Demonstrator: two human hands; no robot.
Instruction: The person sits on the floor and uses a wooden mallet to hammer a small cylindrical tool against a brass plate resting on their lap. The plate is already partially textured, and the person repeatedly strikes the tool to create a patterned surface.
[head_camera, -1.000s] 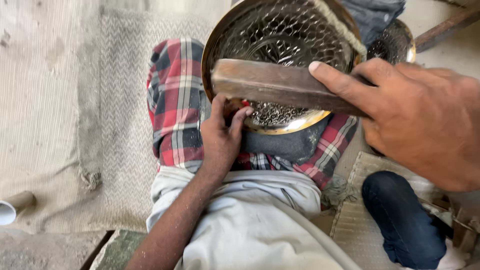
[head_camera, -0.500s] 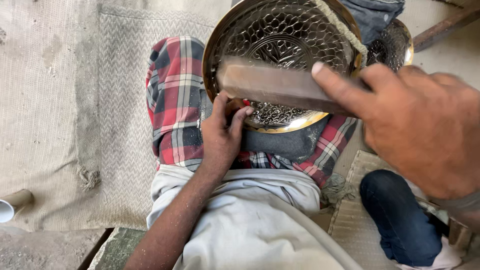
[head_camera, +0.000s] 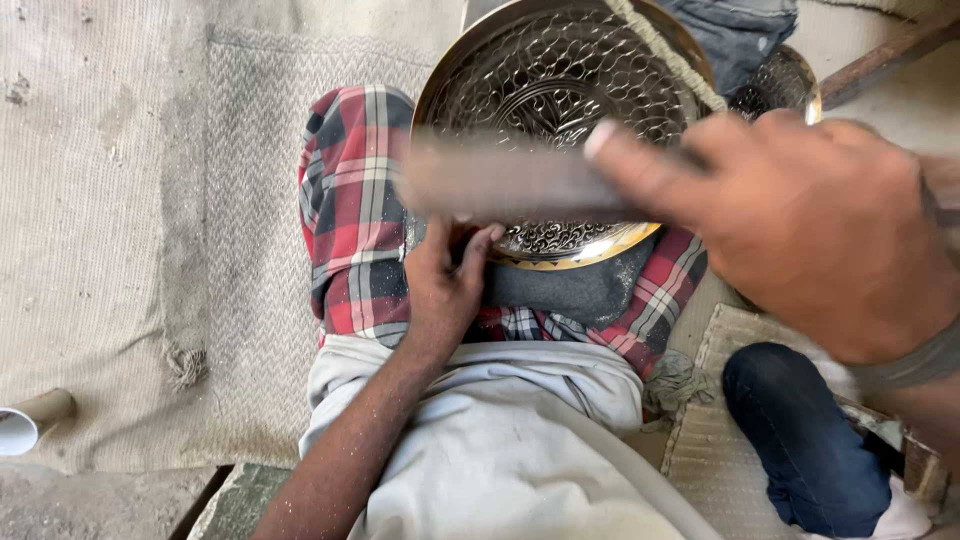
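Observation:
A round engraved metal plate (head_camera: 560, 90) with a gold rim rests on a red checked cloth (head_camera: 355, 220) over my lap. My left hand (head_camera: 450, 290) grips the plate's lower left edge, thumb against the rim. My right hand (head_camera: 800, 220) holds a long flat wooden tool (head_camera: 500, 185), blurred by motion, lying across the plate's lower half. A dark grey pad (head_camera: 590, 290) sits under the plate's lower edge. A twisted cord (head_camera: 665, 55) runs across the plate's upper right.
A woven mat (head_camera: 150, 250) covers the ground to the left. A cardboard tube (head_camera: 30, 420) lies at the left edge. A second metal plate (head_camera: 785, 85) shows behind, at the upper right. A knee in blue trousers (head_camera: 800, 440) is at the lower right, on another mat (head_camera: 700, 420).
My right hand and the wooden tool have shifted left and downward across the plate, now blurred. The left hand stays on the rim.

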